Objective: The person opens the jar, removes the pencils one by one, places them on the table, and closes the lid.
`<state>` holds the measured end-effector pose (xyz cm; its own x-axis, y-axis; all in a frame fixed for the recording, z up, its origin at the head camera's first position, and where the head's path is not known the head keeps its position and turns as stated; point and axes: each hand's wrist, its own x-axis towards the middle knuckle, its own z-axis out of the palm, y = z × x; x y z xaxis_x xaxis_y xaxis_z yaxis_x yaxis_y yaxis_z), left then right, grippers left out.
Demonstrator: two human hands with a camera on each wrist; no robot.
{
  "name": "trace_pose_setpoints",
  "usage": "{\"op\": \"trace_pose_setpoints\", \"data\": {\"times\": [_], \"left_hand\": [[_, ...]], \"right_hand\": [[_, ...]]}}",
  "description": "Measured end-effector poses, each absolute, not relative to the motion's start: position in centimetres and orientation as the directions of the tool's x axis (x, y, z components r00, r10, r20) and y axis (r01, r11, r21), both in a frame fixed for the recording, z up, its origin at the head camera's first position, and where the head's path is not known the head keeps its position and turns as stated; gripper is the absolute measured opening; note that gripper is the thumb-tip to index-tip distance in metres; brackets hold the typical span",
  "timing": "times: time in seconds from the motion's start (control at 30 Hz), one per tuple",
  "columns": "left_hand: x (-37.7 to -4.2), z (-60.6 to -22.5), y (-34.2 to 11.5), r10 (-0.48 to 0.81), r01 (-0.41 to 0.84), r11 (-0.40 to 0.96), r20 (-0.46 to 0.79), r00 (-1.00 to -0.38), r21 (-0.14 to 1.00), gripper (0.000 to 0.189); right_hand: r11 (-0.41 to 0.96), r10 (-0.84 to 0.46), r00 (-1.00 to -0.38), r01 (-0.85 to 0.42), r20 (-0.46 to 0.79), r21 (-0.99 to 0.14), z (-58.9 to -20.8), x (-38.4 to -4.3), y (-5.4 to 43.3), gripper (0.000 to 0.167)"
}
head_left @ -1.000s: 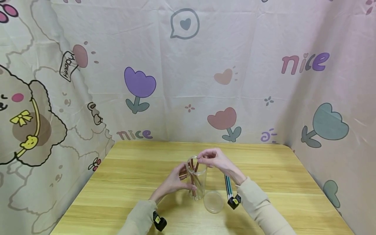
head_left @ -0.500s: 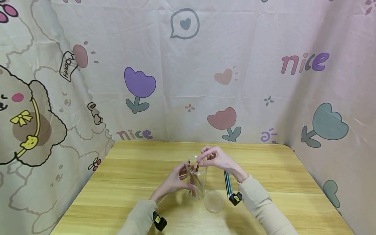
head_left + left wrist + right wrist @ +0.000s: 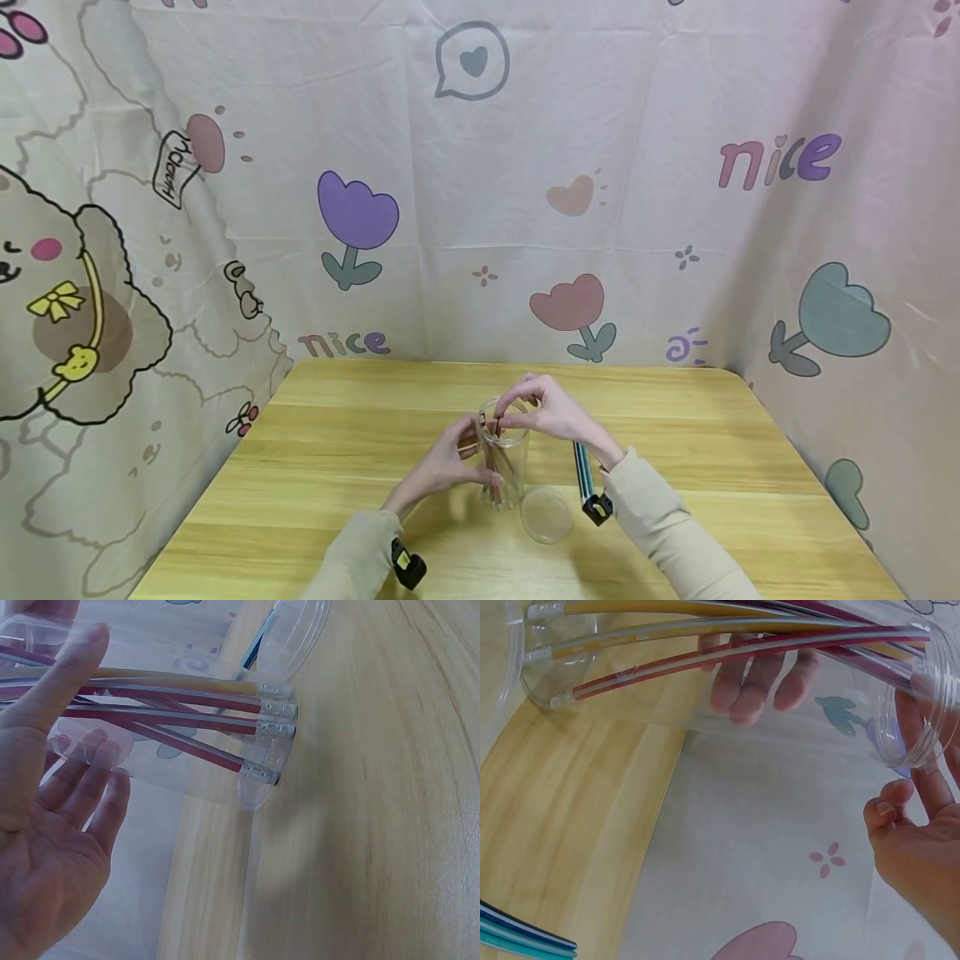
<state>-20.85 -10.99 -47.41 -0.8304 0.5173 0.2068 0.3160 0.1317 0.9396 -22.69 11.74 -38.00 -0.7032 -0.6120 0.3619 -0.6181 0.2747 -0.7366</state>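
- Clear, see-through jar standing upright on the wood-grain tabletop, its mouth uncovered.
- Left hand wraps round the side of the jar, thumb across the near side and fingers behind.
- Red and yellow pencils lean inside the jar, crossing one another, their silver-coloured ferrules and eraser ends down at the base.
- Right hand is at the jar's mouth, thumb and forefinger pinching the upper end of one dark pencil.
- Round, clear lid lies flat just beside the jar's base; whether they touch, I cannot tell.
- Blue-and-teal pencils lie on the tabletop beyond the lid, partly hidden by the right wrist.
- Pale cloth printed with flowers and hearts hangs behind the tabletop.
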Motion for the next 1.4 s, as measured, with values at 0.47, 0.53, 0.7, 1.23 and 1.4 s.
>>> {"op": "trace_pose_setpoints", "data": {"times": [0.47,0.53,0.7,1.23,1.4], "left_hand": [[-21.0,-47.5,-10.8,0.512,0.312,0.128,0.207,-0.833,0.941,0.074],[-21.0,-47.6,-10.8,0.512,0.317,0.132,0.209,-0.833,0.939,0.073],[-21.0,-47.7,-10.8,0.506,0.317,0.148,0.204,-0.838,0.937,0.077],[-21.0,-47.6,-10.8,0.504,0.327,0.141,0.216,-0.836,0.935,0.075],[-21.0,-47.5,-10.8,0.503,0.315,0.159,0.198,-0.841,0.936,0.081]], "right_hand": [[0.287,-0.469,-0.754,-0.623,0.46,-0.728,-38.9,-22.3,11.5,0.025],[0.257,-0.433,-0.755,-0.627,0.492,-0.735,-39.2,-22.3,11.5,0.026],[0.198,-0.362,-0.774,-0.609,0.52,-0.768,-39.5,-22.2,11.5,0.023],[0.05,-0.223,-0.839,-0.519,0.497,-0.853,-39.6,-22.0,11.9,0.011],[-0.07,-0.253,-0.817,-0.519,0.519,-0.852,-39.5,-22.1,12.2,0.017]]}}
